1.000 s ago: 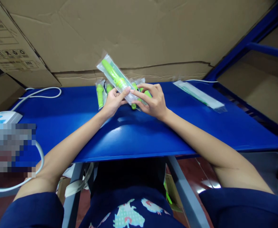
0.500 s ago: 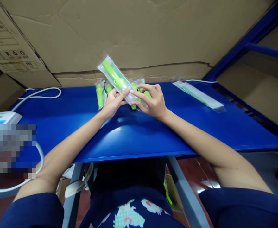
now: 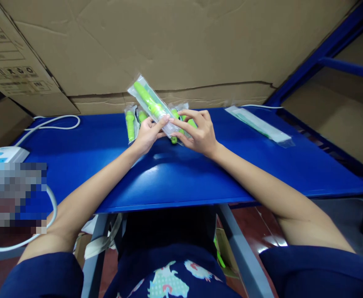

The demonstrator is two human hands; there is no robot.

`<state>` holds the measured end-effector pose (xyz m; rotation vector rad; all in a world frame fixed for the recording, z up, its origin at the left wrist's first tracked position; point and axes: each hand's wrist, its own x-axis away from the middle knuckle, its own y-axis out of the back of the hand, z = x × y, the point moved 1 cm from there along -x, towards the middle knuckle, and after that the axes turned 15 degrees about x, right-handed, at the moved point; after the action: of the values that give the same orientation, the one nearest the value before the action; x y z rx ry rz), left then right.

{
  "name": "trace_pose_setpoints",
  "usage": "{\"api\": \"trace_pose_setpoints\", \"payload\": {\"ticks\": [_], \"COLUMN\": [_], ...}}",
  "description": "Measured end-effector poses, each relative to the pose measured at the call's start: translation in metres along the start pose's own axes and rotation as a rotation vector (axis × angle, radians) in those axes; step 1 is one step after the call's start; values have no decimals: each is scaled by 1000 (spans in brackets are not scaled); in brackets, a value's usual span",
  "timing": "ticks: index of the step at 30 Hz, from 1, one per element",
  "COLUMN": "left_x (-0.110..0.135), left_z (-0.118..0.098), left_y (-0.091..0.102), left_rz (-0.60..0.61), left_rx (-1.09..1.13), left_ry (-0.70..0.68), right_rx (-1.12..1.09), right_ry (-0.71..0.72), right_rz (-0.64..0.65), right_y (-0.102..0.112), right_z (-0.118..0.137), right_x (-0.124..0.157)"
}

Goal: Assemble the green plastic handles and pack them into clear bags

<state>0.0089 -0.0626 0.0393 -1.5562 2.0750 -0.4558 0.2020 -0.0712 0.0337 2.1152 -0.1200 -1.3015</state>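
Note:
My left hand (image 3: pixel 148 135) is closed on the lower part of a clear plastic bag (image 3: pixel 165 124), thumb on top. Inside the bag lies a lime-green tube-shaped piece (image 3: pixel 144 95) with a ringed collar, tilted up to the left above the table. My right hand (image 3: pixel 198 131) grips the bag's lower right edge with thumb and index finger, its other fingers bent and spread. Behind the hands, several similar bagged green pieces (image 3: pixel 130 125) lie on the blue table, partly hidden.
A flat white-and-green packet (image 3: pixel 260 126) in clear wrap lies on the right of the blue table (image 3: pixel 181 178). At the left are a white power strip (image 3: pixel 9 154) and a looped white cable (image 3: pixel 57 126). Cardboard (image 3: pixel 169 45) stands along the back; a blue metal frame (image 3: pixel 305 68) rises at right.
Almost nothing differs. The bag's upper end sits very slightly lower, while both hands keep their places on it.

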Motion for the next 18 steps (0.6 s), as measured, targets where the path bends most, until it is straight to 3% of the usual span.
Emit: {"api": "trace_pose_setpoints", "payload": {"ticks": [18], "left_x": [-1], "left_z": [2], "left_y": [2], "left_rz": [2], "left_rx": [3], "left_ry": [1], "right_rx": [-2], "right_ry": [2], "right_rz": [-6], "right_y": [-1], "right_z": [0], "right_x": [0]}}
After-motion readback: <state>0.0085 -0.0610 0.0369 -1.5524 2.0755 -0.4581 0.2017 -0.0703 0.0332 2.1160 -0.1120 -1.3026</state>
